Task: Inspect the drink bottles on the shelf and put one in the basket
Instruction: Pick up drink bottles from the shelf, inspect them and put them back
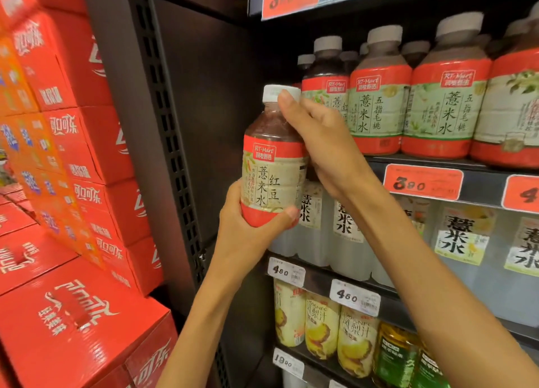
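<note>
Both hands hold one drink bottle (272,157) at the centre of the frame, in front of the shelf's dark side panel. Curled round its red base from below, the left hand (248,227) has its thumb across the front; the right hand (318,142) wraps the shoulder and neck from the right, one fingertip against the white cap (278,92). That bottle stands nearly upright, long axis vertical with a slight lean, cap up, its red-and-cream label facing the camera; dark reddish liquid shows above the label. At upper right, the shelf (420,161) carries a row of similar red-labelled bottles (379,96) with grey caps, upright, above orange price tags (423,182). One level down stand pale clear bottles (347,227) with white labels; below them, at lower right, are yellow juice bottles (322,326) and green-labelled jars (395,355) behind white price tags. Stacked red cola cartons (84,326) fill the left side of the frame.
</note>
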A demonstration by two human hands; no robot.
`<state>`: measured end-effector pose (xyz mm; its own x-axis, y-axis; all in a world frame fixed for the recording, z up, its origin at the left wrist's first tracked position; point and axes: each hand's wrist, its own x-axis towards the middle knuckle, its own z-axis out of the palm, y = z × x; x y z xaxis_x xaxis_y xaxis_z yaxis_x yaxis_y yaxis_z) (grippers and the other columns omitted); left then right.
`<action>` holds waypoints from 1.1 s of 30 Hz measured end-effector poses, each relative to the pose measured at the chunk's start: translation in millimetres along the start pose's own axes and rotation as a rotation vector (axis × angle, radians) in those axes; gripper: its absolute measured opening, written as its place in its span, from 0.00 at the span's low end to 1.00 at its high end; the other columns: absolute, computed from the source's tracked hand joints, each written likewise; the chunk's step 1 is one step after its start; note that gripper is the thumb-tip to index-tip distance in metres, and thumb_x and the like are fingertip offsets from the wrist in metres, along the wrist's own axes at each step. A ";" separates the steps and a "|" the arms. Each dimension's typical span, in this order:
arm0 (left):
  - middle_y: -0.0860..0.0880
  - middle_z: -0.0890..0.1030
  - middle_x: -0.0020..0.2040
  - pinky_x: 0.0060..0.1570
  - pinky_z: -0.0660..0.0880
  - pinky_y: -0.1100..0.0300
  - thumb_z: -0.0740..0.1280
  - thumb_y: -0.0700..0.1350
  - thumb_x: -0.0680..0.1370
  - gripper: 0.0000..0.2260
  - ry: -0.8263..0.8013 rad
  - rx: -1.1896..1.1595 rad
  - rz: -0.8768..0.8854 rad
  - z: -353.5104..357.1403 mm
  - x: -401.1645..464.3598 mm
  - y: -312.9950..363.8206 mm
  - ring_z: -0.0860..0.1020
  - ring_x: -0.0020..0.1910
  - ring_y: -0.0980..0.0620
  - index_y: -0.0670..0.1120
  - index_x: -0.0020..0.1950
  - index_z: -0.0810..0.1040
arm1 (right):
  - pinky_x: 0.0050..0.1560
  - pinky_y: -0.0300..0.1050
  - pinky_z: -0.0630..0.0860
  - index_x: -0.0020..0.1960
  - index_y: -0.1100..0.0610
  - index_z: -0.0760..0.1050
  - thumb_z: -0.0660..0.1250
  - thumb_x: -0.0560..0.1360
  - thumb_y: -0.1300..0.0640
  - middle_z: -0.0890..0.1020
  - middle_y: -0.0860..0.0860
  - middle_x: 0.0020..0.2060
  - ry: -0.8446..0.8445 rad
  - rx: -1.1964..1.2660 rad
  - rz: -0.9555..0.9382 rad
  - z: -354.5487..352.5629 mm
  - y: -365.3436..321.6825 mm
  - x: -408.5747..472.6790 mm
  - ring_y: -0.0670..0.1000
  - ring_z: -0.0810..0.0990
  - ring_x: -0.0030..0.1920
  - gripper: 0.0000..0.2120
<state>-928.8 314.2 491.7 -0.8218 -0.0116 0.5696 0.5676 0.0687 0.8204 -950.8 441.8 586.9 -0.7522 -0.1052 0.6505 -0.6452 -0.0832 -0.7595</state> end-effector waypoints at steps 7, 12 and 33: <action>0.50 0.71 0.63 0.55 0.77 0.61 0.72 0.60 0.64 0.35 0.088 0.153 0.115 14.6 61.9 5.4 0.74 0.60 0.55 0.53 0.68 0.68 | 0.47 0.41 0.80 0.60 0.65 0.75 0.62 0.81 0.56 0.82 0.52 0.43 0.133 -0.015 -0.063 9.8 -12.5 55.6 0.47 0.82 0.44 0.15; 0.52 0.69 0.70 0.64 0.73 0.49 0.73 0.53 0.71 0.41 0.137 0.164 0.199 20.7 86.3 3.5 0.70 0.67 0.51 0.51 0.78 0.55 | 0.50 0.43 0.80 0.62 0.65 0.74 0.63 0.80 0.57 0.82 0.54 0.46 0.202 -0.060 -0.098 11.1 -13.3 76.5 0.49 0.82 0.47 0.15; 0.42 0.62 0.67 0.58 0.53 0.65 0.70 0.54 0.75 0.43 0.370 0.604 0.185 63.1 121.9 -10.6 0.59 0.61 0.48 0.42 0.78 0.47 | 0.61 0.45 0.65 0.62 0.63 0.69 0.61 0.77 0.61 0.73 0.59 0.59 0.574 -1.007 -0.357 -21.2 -12.5 91.8 0.57 0.70 0.61 0.14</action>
<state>-1038.1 375.0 549.3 -0.5842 -0.2751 0.7636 0.4819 0.6395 0.5990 -1014.6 454.2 656.1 -0.2961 0.2422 0.9239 -0.4514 0.8170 -0.3588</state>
